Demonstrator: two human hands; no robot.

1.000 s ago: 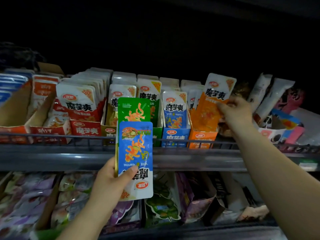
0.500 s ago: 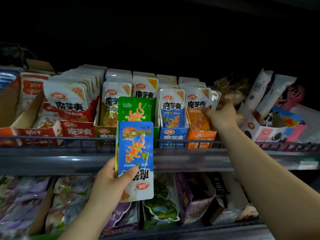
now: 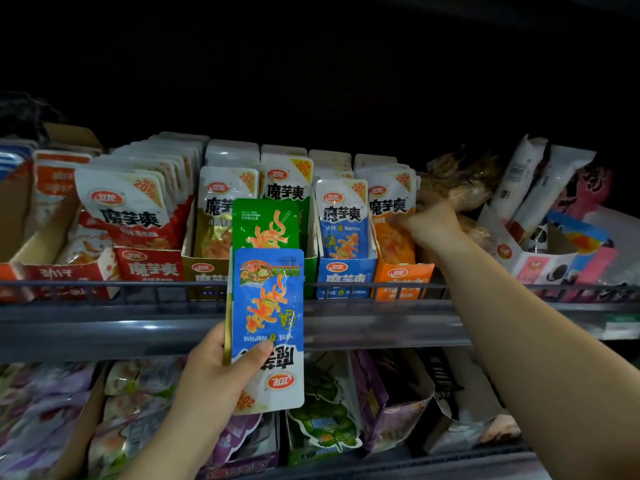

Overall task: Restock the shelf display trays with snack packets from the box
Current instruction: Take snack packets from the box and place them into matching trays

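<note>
Blue packet (image 3: 268,306) and green packet (image 3: 265,223) are gripped by left hand (image 3: 221,375); orange packet (image 3: 393,216) is touched by right hand (image 3: 433,226), grip unclear.

Observed: left hand (image 3: 214,379) gripped an upside-down blue packet (image 3: 268,306), with a green packet (image 3: 265,225) stacked behind it, in front of the shelf rail (image 3: 104,327). The right hand (image 3: 433,226) was at the orange tray (image 3: 401,277), touching the right edge of the orange packets (image 3: 391,209); grip not discernible.

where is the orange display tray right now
In the head view the orange tray sits on the upper shelf, right of centre, directly right of the blue tray, with the right hand at its orange packets.
</note>
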